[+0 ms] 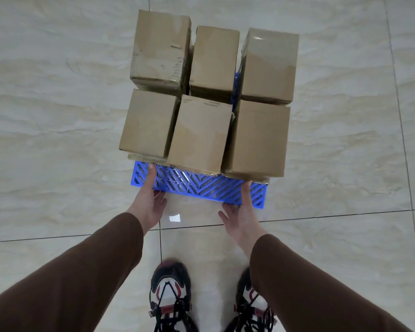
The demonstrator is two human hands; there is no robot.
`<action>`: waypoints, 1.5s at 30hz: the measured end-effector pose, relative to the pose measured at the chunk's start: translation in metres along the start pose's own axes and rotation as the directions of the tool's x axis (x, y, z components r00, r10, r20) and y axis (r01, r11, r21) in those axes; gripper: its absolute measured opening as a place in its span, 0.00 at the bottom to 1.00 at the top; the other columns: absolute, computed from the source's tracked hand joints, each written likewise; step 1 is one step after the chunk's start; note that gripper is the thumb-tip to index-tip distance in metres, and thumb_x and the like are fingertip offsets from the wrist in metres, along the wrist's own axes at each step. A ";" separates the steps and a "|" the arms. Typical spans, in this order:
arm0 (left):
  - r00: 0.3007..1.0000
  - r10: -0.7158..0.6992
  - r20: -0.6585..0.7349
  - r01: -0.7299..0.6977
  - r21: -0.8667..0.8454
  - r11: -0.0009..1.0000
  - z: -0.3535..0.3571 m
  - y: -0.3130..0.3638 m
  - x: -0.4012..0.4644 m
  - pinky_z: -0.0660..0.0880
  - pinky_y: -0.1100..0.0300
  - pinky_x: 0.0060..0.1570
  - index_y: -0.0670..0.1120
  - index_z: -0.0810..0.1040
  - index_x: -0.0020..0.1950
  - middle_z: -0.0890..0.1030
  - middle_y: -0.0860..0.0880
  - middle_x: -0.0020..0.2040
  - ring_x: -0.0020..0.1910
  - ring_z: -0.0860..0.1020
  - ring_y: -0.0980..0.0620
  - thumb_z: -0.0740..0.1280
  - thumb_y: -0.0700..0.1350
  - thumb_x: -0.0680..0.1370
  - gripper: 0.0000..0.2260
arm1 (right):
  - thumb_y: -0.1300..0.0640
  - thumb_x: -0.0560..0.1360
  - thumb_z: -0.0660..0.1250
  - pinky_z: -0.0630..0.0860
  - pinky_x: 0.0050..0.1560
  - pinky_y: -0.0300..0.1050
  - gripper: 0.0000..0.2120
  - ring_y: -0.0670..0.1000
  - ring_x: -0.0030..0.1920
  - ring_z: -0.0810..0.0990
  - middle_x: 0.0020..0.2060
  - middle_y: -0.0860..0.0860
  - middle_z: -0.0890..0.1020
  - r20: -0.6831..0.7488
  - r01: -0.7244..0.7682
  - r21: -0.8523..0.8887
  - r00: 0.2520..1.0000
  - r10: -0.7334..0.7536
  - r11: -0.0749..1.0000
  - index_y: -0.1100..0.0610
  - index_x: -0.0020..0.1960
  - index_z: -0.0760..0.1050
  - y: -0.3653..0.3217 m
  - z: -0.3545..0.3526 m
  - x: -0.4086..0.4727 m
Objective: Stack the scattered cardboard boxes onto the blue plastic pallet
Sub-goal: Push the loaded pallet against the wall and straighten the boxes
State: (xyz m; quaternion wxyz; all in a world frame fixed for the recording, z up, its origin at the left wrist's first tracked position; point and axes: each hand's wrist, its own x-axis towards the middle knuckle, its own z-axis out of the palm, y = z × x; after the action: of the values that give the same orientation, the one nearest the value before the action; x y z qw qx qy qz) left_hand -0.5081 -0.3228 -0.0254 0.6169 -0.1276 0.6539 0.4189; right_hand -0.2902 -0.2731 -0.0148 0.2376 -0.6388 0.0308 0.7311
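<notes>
Several brown cardboard boxes point(200, 134) stand packed in two rows on the blue plastic pallet point(201, 185), with more boxes showing under them. Only the pallet's near edge shows. My left hand point(149, 200) grips the near edge at its left end, thumb on top and fingers curled under. My right hand point(243, 209) grips the same edge near its right end, thumb on top, fingers under the rim.
The pallet sits on a glossy cream tiled floor point(58, 140) with dark grout lines. My two shoes point(170, 295) stand on the floor just behind the hands. Brown sleeves cover both forearms.
</notes>
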 end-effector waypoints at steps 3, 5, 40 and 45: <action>1.000 -0.005 0.021 0.005 -0.009 1.000 0.008 0.004 0.005 0.61 0.56 0.77 0.51 0.74 0.73 0.76 0.49 0.71 0.72 0.72 0.54 0.71 0.76 0.62 0.47 | 0.26 0.62 0.69 0.65 0.76 0.53 0.56 0.52 0.78 0.66 0.80 0.54 0.64 0.009 0.021 -0.022 1.000 -0.021 1.000 0.52 0.81 0.59 -0.018 0.001 0.004; 0.999 0.002 0.044 -0.001 -0.034 0.999 0.017 0.009 0.006 0.60 0.57 0.77 0.52 0.74 0.73 0.76 0.50 0.71 0.70 0.73 0.55 0.70 0.75 0.64 0.43 | 0.26 0.61 0.69 0.66 0.76 0.52 0.54 0.52 0.77 0.67 0.79 0.54 0.65 0.016 0.032 -0.052 0.999 -0.031 0.998 0.52 0.80 0.61 -0.032 0.004 0.007; 0.995 0.070 0.075 -0.056 -0.169 0.984 0.143 0.153 0.087 0.65 0.55 0.74 0.46 0.64 0.79 0.71 0.43 0.75 0.72 0.71 0.49 0.72 0.73 0.62 0.53 | 0.29 0.68 0.70 0.71 0.72 0.57 0.52 0.60 0.72 0.74 0.76 0.63 0.69 0.012 0.057 -0.254 0.998 -0.055 0.966 0.56 0.81 0.58 -0.250 0.105 0.096; 0.992 0.076 0.101 -0.060 -0.157 0.986 0.145 0.162 0.087 0.66 0.56 0.72 0.46 0.62 0.80 0.72 0.44 0.74 0.71 0.72 0.50 0.73 0.73 0.61 0.55 | 0.30 0.67 0.72 0.74 0.67 0.56 0.53 0.62 0.68 0.76 0.74 0.66 0.69 0.017 0.072 -0.262 0.997 -0.070 0.962 0.57 0.81 0.57 -0.258 0.111 0.104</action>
State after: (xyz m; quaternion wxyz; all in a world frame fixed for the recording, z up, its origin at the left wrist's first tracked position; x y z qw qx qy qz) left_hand -0.5354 -0.0906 -0.0250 0.6246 -0.1299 0.5898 0.4951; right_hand -0.2997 0.0263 -0.0268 0.1774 -0.6624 -0.0901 0.7222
